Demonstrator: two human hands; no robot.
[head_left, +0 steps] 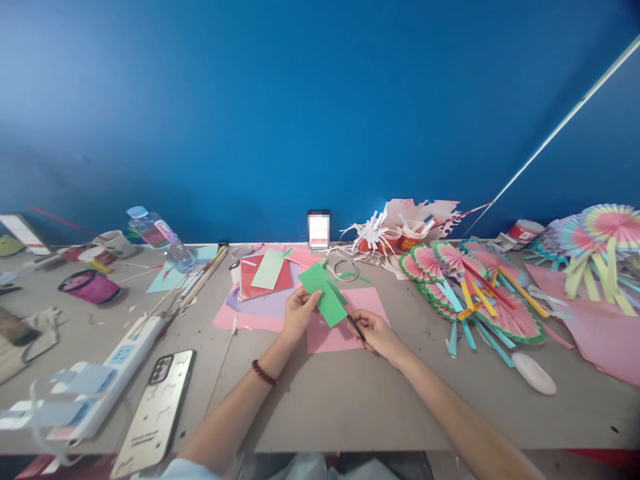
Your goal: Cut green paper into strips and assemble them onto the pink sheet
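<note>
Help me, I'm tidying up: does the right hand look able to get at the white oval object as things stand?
Probably yes: mostly bare tabletop lies between the right hand and the white oval object, though that hand would likely need to set down its scissors.

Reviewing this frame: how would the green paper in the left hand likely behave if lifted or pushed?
The green paper is probably very light, as the left hand pinches it near one edge. It seems fairly stiff, showing no obvious sag beyond the fingers. Looking thin, it would likely bend or crease if pushed edge-on.
</note>
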